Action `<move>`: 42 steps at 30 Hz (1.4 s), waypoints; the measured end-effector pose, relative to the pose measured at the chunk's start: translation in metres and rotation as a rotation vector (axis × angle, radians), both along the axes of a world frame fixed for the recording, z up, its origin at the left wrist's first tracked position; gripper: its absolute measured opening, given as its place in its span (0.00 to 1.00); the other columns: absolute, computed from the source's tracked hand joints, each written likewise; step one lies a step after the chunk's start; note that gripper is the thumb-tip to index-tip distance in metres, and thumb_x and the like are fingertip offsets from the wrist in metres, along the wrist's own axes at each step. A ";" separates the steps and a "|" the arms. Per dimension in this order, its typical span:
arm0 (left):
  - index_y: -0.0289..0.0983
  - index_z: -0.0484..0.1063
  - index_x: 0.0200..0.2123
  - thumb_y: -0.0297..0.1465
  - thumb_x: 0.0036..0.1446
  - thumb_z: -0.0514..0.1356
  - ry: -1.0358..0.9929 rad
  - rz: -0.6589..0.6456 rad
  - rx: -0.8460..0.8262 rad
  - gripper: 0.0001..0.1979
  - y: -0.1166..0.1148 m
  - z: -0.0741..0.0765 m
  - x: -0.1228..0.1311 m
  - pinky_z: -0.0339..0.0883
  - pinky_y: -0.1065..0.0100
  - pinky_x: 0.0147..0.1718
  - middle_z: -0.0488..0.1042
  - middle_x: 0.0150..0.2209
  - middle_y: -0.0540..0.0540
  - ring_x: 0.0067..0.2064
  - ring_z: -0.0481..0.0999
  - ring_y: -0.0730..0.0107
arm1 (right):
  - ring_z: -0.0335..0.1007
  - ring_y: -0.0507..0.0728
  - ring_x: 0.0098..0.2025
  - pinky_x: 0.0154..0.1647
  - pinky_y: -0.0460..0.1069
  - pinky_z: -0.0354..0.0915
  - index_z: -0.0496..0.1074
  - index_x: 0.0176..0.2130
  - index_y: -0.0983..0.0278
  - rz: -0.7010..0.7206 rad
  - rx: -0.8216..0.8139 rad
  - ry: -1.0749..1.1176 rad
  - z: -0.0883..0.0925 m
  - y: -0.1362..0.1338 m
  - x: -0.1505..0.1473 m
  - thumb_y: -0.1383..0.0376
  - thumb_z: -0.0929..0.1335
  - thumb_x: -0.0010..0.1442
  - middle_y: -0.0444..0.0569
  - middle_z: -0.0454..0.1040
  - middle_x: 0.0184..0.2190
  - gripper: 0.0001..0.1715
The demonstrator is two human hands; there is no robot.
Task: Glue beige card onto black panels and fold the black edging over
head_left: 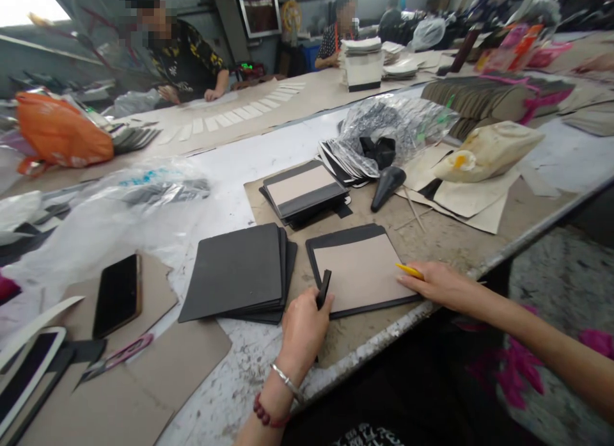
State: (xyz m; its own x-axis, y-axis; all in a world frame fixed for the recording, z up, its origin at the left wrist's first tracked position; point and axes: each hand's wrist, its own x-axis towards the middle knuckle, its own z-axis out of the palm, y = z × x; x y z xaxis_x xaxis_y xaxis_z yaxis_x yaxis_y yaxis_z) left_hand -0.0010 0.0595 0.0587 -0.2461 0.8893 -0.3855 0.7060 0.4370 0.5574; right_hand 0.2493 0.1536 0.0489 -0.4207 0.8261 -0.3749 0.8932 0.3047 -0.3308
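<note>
A black panel with a beige sheet point(357, 273) on it lies by the table's front edge. My left hand point(306, 327) is closed around a short black strip point(325, 288) at the panel's near left corner. A slim yellow pointed tool point(410, 271) sticks out of the closed fingers of my right hand point(434, 281), at the panel's right edge. Its exact kind I cannot make out. Left of the panel lies a stack of plain black panels point(237, 267). Behind it is a second stack, topped by a black panel with a beige piece point(307, 189).
A black cone-shaped object point(387, 187) and a stained pouch point(487, 153) lie behind my right hand. To the left are a phone point(118, 295), pink-handled snips point(119, 358) and plastic bags point(119, 222). A co-worker point(187, 59) sits across the table.
</note>
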 end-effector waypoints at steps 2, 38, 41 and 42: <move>0.38 0.66 0.25 0.35 0.58 0.54 0.017 -0.005 -0.021 0.11 0.000 0.000 0.000 0.53 0.71 0.26 0.70 0.22 0.49 0.27 0.69 0.68 | 0.70 0.60 0.37 0.41 0.50 0.60 0.71 0.36 0.63 -0.014 -0.020 0.022 -0.004 0.001 0.002 0.52 0.57 0.60 0.53 0.76 0.35 0.22; 0.40 0.64 0.23 0.37 0.58 0.53 -0.029 -0.048 -0.038 0.13 0.002 -0.002 -0.003 0.52 0.71 0.25 0.70 0.17 0.51 0.24 0.68 0.69 | 0.69 0.59 0.35 0.35 0.48 0.59 0.68 0.33 0.64 0.016 -0.105 -0.044 0.009 0.003 -0.004 0.54 0.58 0.59 0.51 0.74 0.33 0.19; 0.39 0.64 0.23 0.37 0.57 0.54 -0.035 -0.046 -0.031 0.13 0.002 -0.003 -0.004 0.52 0.71 0.25 0.70 0.17 0.51 0.24 0.68 0.69 | 0.69 0.59 0.35 0.34 0.48 0.59 0.68 0.32 0.64 0.024 -0.099 -0.049 0.010 0.003 -0.004 0.53 0.57 0.59 0.51 0.74 0.32 0.19; 0.39 0.64 0.23 0.37 0.57 0.54 -0.035 -0.045 -0.027 0.13 0.002 -0.003 -0.004 0.52 0.71 0.25 0.70 0.17 0.51 0.24 0.68 0.69 | 0.69 0.59 0.35 0.34 0.48 0.59 0.67 0.32 0.63 0.028 -0.099 -0.044 0.010 0.003 -0.004 0.53 0.57 0.59 0.51 0.74 0.32 0.19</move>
